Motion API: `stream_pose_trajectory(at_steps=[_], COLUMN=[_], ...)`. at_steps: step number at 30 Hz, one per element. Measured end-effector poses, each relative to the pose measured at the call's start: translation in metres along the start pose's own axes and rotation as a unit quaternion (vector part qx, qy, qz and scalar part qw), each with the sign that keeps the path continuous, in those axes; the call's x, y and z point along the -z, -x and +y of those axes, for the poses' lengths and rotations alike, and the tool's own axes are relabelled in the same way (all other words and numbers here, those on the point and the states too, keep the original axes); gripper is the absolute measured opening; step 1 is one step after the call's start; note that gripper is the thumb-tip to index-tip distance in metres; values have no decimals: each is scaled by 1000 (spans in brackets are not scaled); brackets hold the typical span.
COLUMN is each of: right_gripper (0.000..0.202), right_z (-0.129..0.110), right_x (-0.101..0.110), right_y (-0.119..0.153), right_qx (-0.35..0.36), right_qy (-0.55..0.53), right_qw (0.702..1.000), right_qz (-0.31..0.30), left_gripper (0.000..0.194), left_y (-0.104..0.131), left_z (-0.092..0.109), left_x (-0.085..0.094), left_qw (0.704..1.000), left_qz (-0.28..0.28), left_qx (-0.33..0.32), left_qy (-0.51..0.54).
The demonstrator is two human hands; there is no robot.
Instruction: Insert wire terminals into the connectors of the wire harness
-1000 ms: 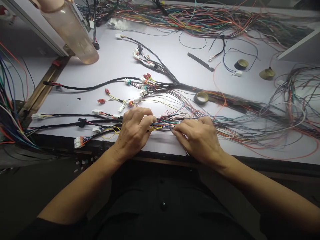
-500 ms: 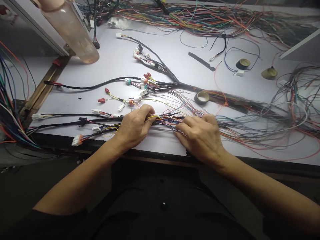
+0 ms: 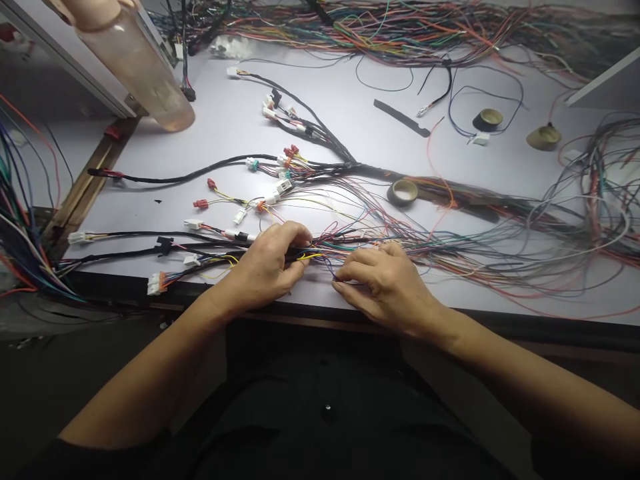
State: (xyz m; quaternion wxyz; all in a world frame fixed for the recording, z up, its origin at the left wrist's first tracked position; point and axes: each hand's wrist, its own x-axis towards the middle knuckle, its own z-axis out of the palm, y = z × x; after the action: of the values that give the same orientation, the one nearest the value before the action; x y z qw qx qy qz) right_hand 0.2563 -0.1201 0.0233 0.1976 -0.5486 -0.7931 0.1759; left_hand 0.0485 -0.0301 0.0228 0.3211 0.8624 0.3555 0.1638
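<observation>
My left hand [image 3: 267, 263] is closed around a wire bundle [image 3: 323, 247] near the table's front edge, with a short yellow wire [image 3: 311, 256] showing at its fingertips. To its right, my right hand [image 3: 390, 283] pinches a thin blue wire [image 3: 329, 264] that loops out of the bundle. Black-wrapped branches [image 3: 125, 252] run left from the bundle, ending in white connectors such as the one with an orange part [image 3: 157, 283]. Loose coloured wires [image 3: 465, 257] fan out to the right. My palms hide part of the bundle.
Beyond my hands lies a black-taped harness trunk [image 3: 373, 172] with red and white connectors [image 3: 290, 153]. Tape rolls [image 3: 403, 193] and a dark flat strip [image 3: 401, 118] rest on the white table. A bottle [image 3: 145, 73] leans at left; a wire heap [image 3: 400, 33] lines the back.
My right hand has moved slightly left and down, drawing a blue wire out from the bundle. My left hand has shifted slightly down, still on the bundle.
</observation>
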Motion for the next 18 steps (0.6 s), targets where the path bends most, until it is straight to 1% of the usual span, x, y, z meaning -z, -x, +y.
stream_pose_trajectory(at_steps=[6, 9, 13, 15, 17, 18], right_gripper=[21, 22, 26, 32, 35, 35], right_z=[2, 3, 3, 4, 5, 6], right_x=[-3, -3, -1, -1, -2, -3], right_y=[4, 5, 4, 3, 2, 1], right_qx=[6, -6, -37, -58, -78, -84], right_qy=[49, 79, 97, 85, 79, 80], right_qw=[999, 997, 995, 995, 994, 993], right_qz=[-2, 1, 4, -8, -23, -27], left_gripper=[30, 30, 34, 30, 25, 23], left_y=[0, 0, -2, -6, -14, -19], left_z=[6, 12, 19, 20, 20, 20], left_x=[-8, -8, 2, 8, 13, 14], left_qw=[996, 995, 996, 996, 996, 996], left_qz=[-1, -6, -48, -63, -54, -45], left_qx=[15, 27, 41, 55, 51, 35], left_qy=[-83, -101, -70, -40, -48, -73])
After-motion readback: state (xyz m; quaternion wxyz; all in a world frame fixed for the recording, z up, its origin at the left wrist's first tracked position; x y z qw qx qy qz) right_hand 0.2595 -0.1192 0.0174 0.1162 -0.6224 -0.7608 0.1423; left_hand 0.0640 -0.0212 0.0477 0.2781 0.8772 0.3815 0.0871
